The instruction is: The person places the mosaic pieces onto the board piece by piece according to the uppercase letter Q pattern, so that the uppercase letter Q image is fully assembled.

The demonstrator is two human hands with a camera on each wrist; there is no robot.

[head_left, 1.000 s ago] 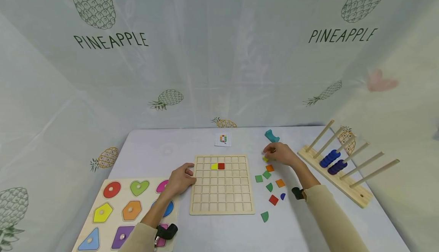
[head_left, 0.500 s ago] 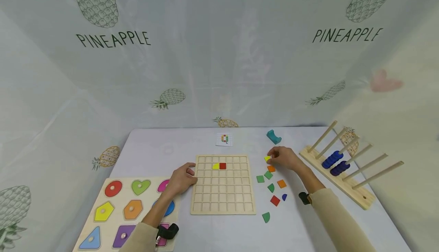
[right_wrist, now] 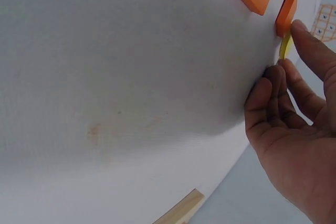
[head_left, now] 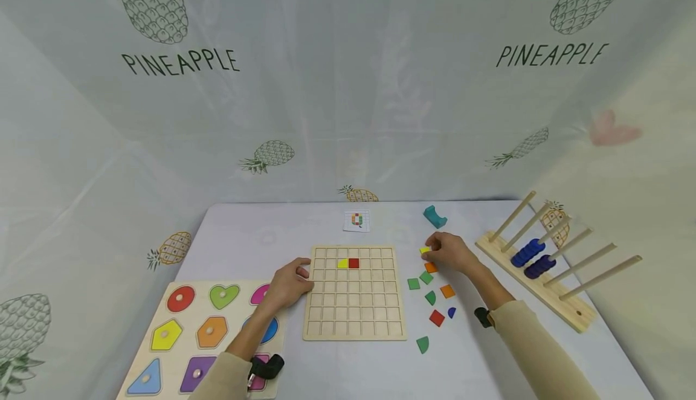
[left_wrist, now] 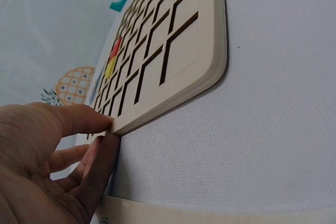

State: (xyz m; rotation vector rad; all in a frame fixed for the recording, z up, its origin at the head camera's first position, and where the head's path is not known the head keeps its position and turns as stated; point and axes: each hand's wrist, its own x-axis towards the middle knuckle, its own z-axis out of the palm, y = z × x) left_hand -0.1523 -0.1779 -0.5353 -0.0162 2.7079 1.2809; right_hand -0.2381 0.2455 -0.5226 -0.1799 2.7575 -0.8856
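Note:
A pale wooden grid board (head_left: 356, 309) lies mid-table, with a yellow tile (head_left: 343, 263) and a red tile (head_left: 354, 263) side by side in its upper cells. My left hand (head_left: 290, 282) holds the board at its left edge; in the left wrist view the thumb and fingers (left_wrist: 107, 156) meet that edge. To the right of the board, my right hand (head_left: 450, 251) pinches a loose yellow tile (right_wrist: 285, 45) between thumb and index finger, the other fingers curled. Just below it lies an orange tile (head_left: 431, 267), with green tiles (head_left: 414, 283) nearby.
A picture card (head_left: 356, 221) lies behind the board, and a teal curved block (head_left: 435, 217) at the back right. A peg stand (head_left: 535, 282) with blue rings is at the right. On the left sits a shape puzzle (head_left: 182, 312). A red tile (head_left: 437, 318) and other pieces lie nearer.
My right hand has drawn slightly down and to the right around the yellow tile, partly covering it. The left hand stays at the board's edge. The head view has shifted a little.

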